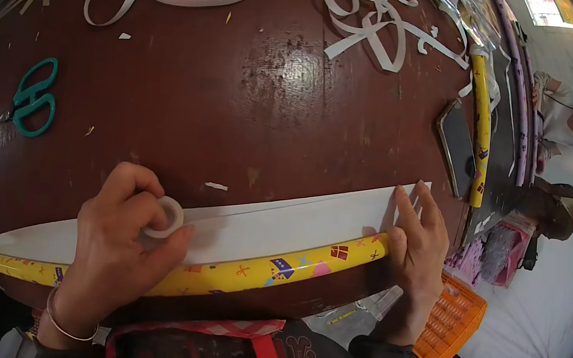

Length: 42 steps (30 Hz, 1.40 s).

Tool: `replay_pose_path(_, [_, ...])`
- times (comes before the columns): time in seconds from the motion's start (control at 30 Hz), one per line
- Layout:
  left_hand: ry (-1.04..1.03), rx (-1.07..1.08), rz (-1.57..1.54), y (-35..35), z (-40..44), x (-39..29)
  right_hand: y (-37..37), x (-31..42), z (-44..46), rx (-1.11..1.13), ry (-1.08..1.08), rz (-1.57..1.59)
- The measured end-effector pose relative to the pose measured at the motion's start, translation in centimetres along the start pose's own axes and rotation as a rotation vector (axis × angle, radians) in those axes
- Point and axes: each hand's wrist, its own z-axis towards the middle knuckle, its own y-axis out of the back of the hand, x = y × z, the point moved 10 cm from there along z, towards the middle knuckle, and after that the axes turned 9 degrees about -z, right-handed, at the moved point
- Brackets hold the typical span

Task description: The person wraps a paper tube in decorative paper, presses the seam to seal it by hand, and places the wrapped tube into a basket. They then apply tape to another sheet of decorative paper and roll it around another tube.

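Observation:
A long roll of yellow wrapping paper (255, 273), printed with colourful gift shapes, lies along the table's near edge. Its white underside (312, 204) shows as a strip on the far side of the roll. Above the left part of that strip, my left hand (121, 233) grips a small roll of tape (177, 218) between thumb and curled fingers. My right hand (422, 242) rests at the strip's right end. Its fingertips are stretched out on the white paper, and the thumb is beside the yellow roll.
Green-handled scissors (35, 100) lie at the left of the brown table (202, 101). Curled white strips (387, 39) are at the back. A phone (456, 148) and a thin yellow roll (481, 126) are at the right. An orange crate (453, 323) and other people (562, 119) are beyond.

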Motion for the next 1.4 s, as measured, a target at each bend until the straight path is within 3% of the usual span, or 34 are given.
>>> replay_pose_path(1.4, [-0.078, -0.036, 0.12, -0.29, 0.27, -0.33, 0.02, 0.03, 0.08, -0.004, -0.001, 0.001])
